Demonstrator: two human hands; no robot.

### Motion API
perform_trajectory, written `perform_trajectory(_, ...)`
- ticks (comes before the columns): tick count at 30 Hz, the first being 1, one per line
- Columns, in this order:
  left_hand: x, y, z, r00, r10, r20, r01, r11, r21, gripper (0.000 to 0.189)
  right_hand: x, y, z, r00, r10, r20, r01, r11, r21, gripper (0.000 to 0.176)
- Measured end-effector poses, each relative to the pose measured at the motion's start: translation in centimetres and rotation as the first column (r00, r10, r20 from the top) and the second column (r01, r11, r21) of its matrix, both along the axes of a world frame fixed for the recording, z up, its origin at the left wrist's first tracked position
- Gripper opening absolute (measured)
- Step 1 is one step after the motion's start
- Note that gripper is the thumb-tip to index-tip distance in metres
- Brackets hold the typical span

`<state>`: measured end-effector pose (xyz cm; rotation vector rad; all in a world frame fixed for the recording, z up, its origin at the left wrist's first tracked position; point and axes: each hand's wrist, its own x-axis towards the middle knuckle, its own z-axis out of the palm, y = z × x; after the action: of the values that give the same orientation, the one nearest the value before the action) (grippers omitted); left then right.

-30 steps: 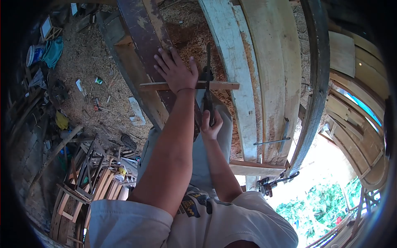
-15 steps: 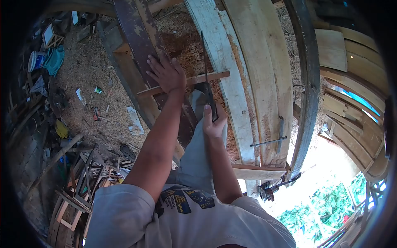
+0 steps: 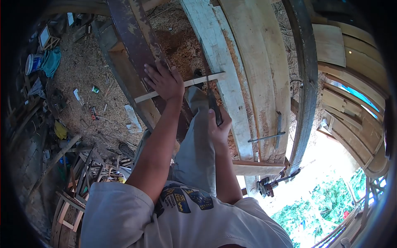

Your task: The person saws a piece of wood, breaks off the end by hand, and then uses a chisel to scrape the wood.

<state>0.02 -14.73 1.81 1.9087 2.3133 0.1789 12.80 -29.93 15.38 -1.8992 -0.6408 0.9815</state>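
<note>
My left hand (image 3: 163,80) lies flat on a thin wooden slat (image 3: 198,80), pinning it across a dark curved timber (image 3: 132,37) and a pale whitish timber (image 3: 215,58). The slat is tilted, its right end higher. My right hand (image 3: 218,126) is closed around the handle of a dark handsaw (image 3: 211,97), whose blade meets the slat close to its right end. My grey trouser leg lies under both arms.
Sawdust (image 3: 82,74) covers the ground at left, with litter, a white bucket (image 3: 32,63) and a stack of wooden frames (image 3: 82,173). Curved planks rise at right. A metal clamp (image 3: 269,136) and a second clamp (image 3: 273,184) grip the timbers.
The saw has been drawn back toward me and its blade sits lower on the slat. The slat has tilted slightly more, and my view has shifted a little.
</note>
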Motion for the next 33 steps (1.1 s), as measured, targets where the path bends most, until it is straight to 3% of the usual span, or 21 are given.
perform_trajectory(3,-0.1,0.3,0.0,0.999,-0.015,0.046,0.014,0.999,0.034,0.072,-0.4,-0.6,0.2,0.997,0.072,0.012,-0.071,0.996,-0.054,0.023)
perform_trajectory(5,0.0,1.0,0.5,0.994,0.086,0.074,-0.091,0.994,0.067,0.072,-0.7,-0.8,0.2,0.996,0.093,-0.002,-0.093,0.992,-0.082,0.024)
perform_trajectory(11,-1.1,2.8,-0.1,0.998,0.032,0.046,-0.037,0.992,0.118,0.072,-1.2,-0.8,1.4,0.992,0.125,-0.014,-0.126,0.981,-0.147,0.026)
perform_trajectory(17,-0.9,2.8,-0.4,0.993,0.019,0.113,-0.025,0.998,0.051,0.068,-0.6,-0.2,1.8,0.989,0.133,0.059,-0.126,0.986,-0.112,0.030)
perform_trajectory(33,-0.3,3.0,0.0,0.994,0.041,0.105,-0.046,0.998,0.043,0.065,0.4,2.2,5.4,0.975,0.223,0.017,-0.208,0.932,-0.296,0.034)
